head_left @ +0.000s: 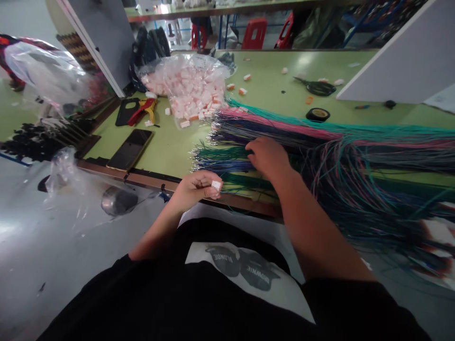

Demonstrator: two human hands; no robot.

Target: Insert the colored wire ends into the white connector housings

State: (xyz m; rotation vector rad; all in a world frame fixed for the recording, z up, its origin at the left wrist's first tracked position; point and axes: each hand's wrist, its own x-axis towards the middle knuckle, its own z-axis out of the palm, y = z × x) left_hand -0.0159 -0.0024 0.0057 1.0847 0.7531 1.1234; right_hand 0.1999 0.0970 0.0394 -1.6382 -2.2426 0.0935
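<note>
Between the thumb and fingers of my left hand [199, 189] is a small white connector housing [216, 185], held at the front edge of the table. My right hand [268, 157] reaches over the bundles of wires, its thumb and index fingertips slightly apart. Beneath it run dark green wires [227, 152] and blue wires [231, 165], their metal-tipped ends pointing left. Farther back lie grey wires [277, 135], pink wires [284, 124] and teal wires [355, 124]. Behind my left hand, a clear plastic bag [192, 71] spills many white and orange connector housings [190, 102].
Left on the green table [167, 147] are a phone [131, 149] and red-yellow pliers [142, 111]. Scissors [318, 87] and a roll of black tape [317, 114] lie at the back right. Upright panels [398, 57] flank the table. More wires [355, 189] trail over its right front edge.
</note>
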